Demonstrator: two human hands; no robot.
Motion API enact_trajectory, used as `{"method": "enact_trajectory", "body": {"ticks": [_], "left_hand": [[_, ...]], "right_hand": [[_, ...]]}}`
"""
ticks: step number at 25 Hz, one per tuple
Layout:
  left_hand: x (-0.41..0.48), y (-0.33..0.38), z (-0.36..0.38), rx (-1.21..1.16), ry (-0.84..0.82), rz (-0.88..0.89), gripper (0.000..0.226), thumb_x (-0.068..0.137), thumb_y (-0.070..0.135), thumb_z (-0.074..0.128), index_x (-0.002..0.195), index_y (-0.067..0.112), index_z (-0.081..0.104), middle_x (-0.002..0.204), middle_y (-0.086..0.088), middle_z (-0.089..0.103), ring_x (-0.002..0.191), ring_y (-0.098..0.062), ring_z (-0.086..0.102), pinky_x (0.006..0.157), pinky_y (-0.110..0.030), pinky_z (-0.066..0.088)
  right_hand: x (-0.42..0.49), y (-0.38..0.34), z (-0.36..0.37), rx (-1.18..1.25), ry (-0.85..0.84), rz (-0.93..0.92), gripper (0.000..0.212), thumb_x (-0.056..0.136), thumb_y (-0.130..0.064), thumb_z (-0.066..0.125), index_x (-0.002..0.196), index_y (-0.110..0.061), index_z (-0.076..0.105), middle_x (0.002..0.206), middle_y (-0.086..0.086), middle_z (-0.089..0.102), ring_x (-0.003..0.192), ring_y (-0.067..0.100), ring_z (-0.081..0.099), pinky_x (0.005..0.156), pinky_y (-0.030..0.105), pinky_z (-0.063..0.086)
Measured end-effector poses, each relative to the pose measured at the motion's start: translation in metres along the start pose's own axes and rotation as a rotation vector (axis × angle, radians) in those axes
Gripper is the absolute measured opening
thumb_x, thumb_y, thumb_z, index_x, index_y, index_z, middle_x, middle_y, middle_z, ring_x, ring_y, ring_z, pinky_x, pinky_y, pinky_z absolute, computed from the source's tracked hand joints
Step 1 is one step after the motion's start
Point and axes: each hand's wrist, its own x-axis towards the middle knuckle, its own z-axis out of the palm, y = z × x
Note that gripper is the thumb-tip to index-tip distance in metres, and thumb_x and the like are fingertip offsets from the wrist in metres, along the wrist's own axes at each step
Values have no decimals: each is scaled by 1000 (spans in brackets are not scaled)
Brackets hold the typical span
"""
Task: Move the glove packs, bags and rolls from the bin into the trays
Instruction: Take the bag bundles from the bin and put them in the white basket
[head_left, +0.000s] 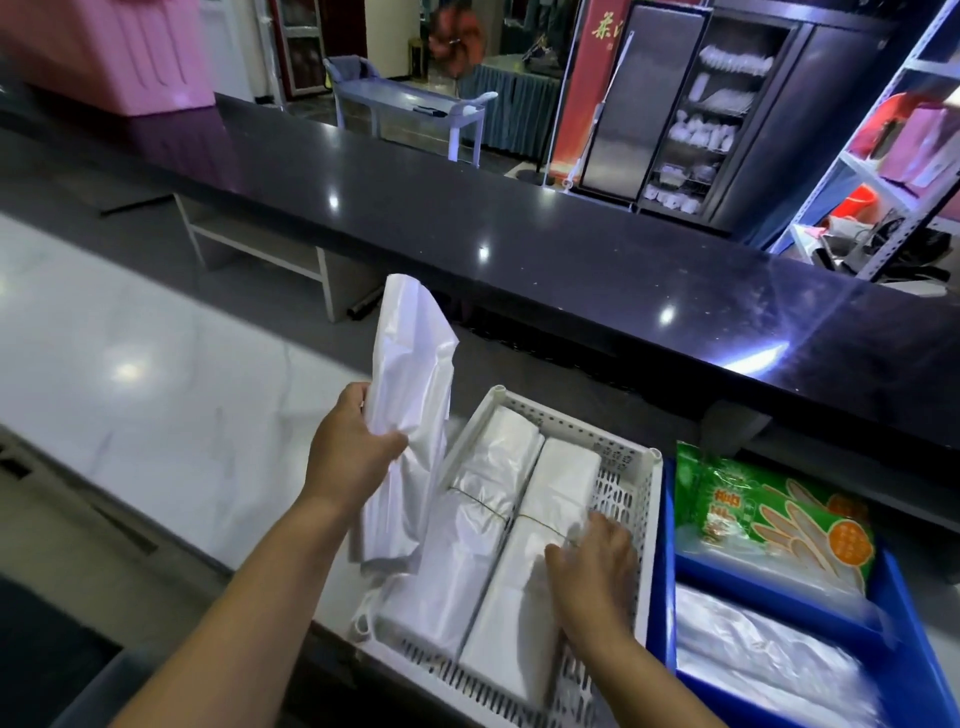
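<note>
Gripping one white bag bundle (410, 374) round its middle with curled fingers and thumb, the left hand (353, 452) holds it nearly upright, its long axis rising past the fingertips, just left of the single white tray (631, 493). Two more bundles (478, 519) lie side by side in that tray, pointing away from the person. The right hand (592, 571) rests spread fingers on the right one, with one green glove pack (769, 514) in the blue bin (661, 597) beyond its knuckles.

I am looking across a long glossy black stone counter (467, 208), with a pink ribbed plastic crate (104, 52) sitting at its far left end. Beyond it, a dark glass-fronted cabinet (711, 114) is holding white crockery beside a red banner with gold characters (597, 78). White metal shelving (883, 156) is standing at right.
</note>
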Motion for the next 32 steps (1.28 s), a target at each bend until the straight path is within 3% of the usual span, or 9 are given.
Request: {"method": "enact_trajectory", "body": {"ticks": [2, 5, 7, 16, 19, 22, 24, 28, 32], "left_hand": [[0, -1, -1, 1, -21, 2, 33, 70, 10, 65, 97, 23, 51, 84, 8, 61, 73, -15, 60, 54, -27, 43], [2, 0, -2, 1, -39, 2, 34, 71, 11, 66, 100, 22, 52, 86, 6, 61, 76, -17, 61, 59, -29, 46], [4, 1, -2, 4, -42, 3, 35, 71, 13, 67, 101, 23, 52, 89, 5, 61, 79, -18, 61, 62, -29, 47], [4, 3, -1, 28, -86, -26, 35, 74, 20, 70, 101, 28, 49, 89, 12, 58, 79, -13, 59, 57, -25, 47], [3, 11, 2, -2, -116, -27, 36, 71, 18, 69, 100, 29, 52, 90, 9, 61, 78, -14, 62, 63, -30, 52], [-5, 17, 18, -54, -246, -29, 37, 63, 15, 69, 93, 30, 55, 86, 7, 65, 68, -8, 65, 54, -22, 52], [-19, 16, 41, -59, -351, -25, 35, 56, 15, 67, 87, 27, 57, 80, 6, 67, 60, -4, 64, 52, -21, 52], [-48, -2, 87, 151, -441, -6, 30, 58, 17, 63, 87, 22, 55, 78, 4, 65, 69, -12, 63, 64, -30, 53], [-60, -20, 104, 487, -430, 21, 39, 73, 18, 60, 108, 19, 44, 100, -5, 59, 85, -22, 58, 74, -37, 52]], "right_hand": [[3, -13, 3, -99, -2, -289, 53, 86, -26, 57, 135, -26, 35, 145, 2, 29, 132, 23, 27, 108, 40, 30], [13, -48, 25, -307, -233, -719, 42, 92, -33, 44, 134, -30, 41, 151, 5, 31, 138, 22, 26, 113, 35, 19], [19, -58, 37, -374, -309, -817, 44, 92, -39, 41, 135, -30, 38, 155, 5, 23, 143, 20, 16, 116, 36, 10], [22, -36, 44, -369, -304, -843, 54, 84, -59, 29, 131, -34, 34, 152, -2, 27, 143, 17, 12, 116, 41, 3], [27, -44, 30, -231, -332, -841, 44, 89, -45, 43, 128, -26, 45, 142, 2, 41, 134, 21, 32, 111, 35, 21], [39, -39, 1, 193, -114, -579, 24, 91, -21, 52, 115, -20, 57, 116, -3, 57, 113, 17, 49, 91, 24, 34], [46, -24, -19, 311, 97, -431, 19, 91, -12, 50, 105, -20, 60, 102, -9, 56, 105, 17, 52, 86, 25, 37], [46, -6, -43, 369, 239, -351, 18, 89, -9, 52, 95, -24, 61, 88, -18, 56, 92, 16, 57, 79, 34, 48], [43, 3, -46, 363, 212, -343, 16, 90, -12, 52, 97, -23, 61, 92, -8, 61, 89, 12, 58, 78, 39, 53]]}}
